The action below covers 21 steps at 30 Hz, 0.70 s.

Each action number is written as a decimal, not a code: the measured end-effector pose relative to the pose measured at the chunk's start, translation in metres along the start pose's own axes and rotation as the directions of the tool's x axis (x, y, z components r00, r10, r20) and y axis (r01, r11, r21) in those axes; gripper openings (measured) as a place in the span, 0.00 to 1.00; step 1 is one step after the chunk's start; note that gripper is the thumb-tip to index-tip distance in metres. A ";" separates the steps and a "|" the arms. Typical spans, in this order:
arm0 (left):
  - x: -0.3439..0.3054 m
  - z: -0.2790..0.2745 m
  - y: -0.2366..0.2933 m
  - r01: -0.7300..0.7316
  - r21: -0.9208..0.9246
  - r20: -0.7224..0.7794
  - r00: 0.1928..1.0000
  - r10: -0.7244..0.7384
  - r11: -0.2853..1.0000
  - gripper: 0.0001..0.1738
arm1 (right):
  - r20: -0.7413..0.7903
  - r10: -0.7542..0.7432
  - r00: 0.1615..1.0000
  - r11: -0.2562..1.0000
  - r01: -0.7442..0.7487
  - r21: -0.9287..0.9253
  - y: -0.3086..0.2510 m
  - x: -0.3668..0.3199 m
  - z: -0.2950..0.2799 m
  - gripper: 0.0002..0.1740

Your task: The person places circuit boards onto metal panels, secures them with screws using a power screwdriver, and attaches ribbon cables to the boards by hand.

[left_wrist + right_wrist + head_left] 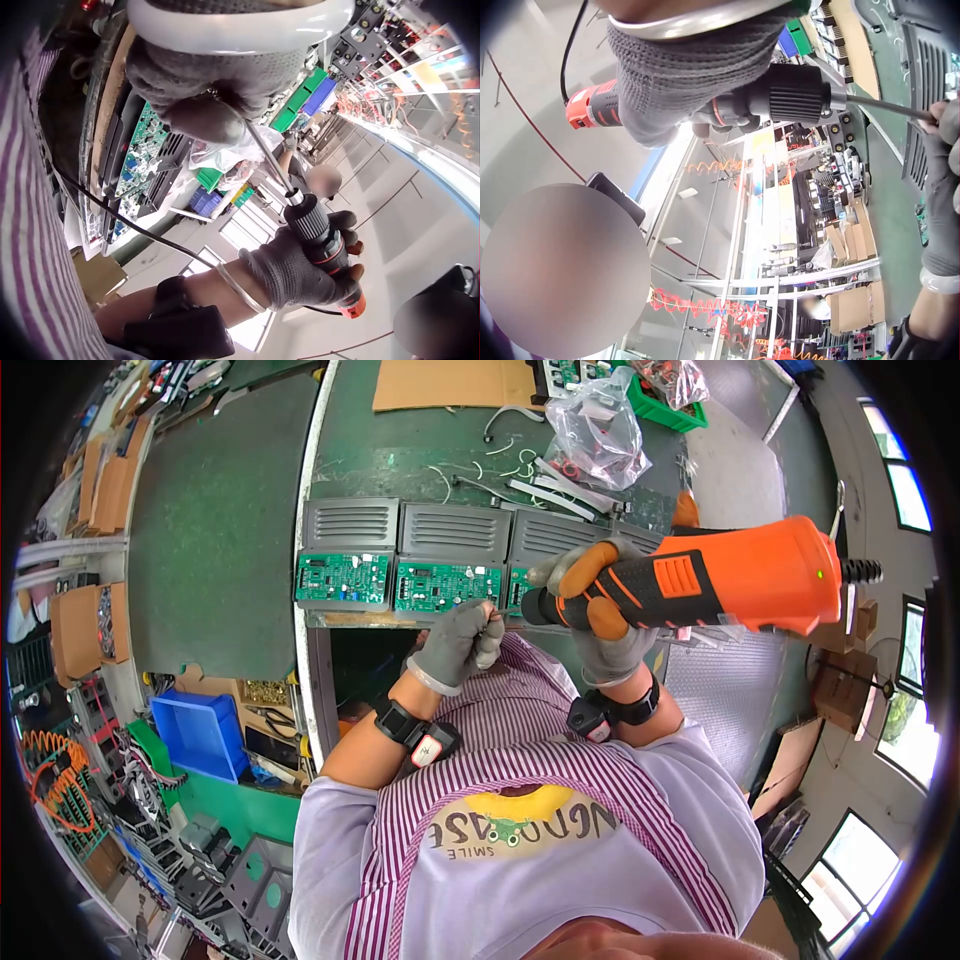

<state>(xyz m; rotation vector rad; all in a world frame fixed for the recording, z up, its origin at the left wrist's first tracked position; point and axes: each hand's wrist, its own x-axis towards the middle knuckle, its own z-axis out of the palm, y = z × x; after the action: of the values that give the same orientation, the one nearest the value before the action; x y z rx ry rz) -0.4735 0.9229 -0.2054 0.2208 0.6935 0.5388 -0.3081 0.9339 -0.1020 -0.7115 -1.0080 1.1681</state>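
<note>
An orange and black power screwdriver (690, 580) lies level in the right hand (606, 610), whose gloved fingers wrap round its black body. Its long metal bit (889, 107) points toward the left hand (458, 645). Gloved fingers of the left hand pinch the bit near its tip, also seen in the left wrist view (217, 97); whether a screw is there is hidden. Just beyond the hands, green circuit boards (447, 588) sit in grey slotted housings (453, 532) along the bench edge.
On the green bench (380, 465) lie a clear plastic bag (600, 435), white strips (555, 495), loose wires and cardboard (455, 382). A green bin (680, 418) stands at the back. A blue bin (200, 735) is at the left.
</note>
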 end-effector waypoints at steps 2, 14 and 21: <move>0.002 -0.004 0.001 0.042 0.091 0.009 0.999 -0.043 0.995 0.13 | -0.044 0.023 0.999 0.999 -0.025 -0.040 0.000 -0.004 0.001 0.18; -0.018 -0.012 0.004 0.052 0.109 -0.206 0.978 -0.029 0.993 0.10 | -0.059 0.064 0.996 0.751 -0.087 -0.655 0.029 -0.019 -0.019 0.09; -0.019 -0.027 0.014 -0.010 0.249 -0.040 0.999 0.020 0.968 0.07 | 0.162 0.158 0.974 0.643 0.023 -0.765 0.037 -0.028 -0.025 0.15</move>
<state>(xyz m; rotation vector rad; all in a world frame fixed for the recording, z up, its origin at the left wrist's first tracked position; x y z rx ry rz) -0.5088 0.9246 -0.2100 0.4511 0.8011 0.4712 -0.3020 0.9180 -0.1523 -1.3237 -1.7184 0.8516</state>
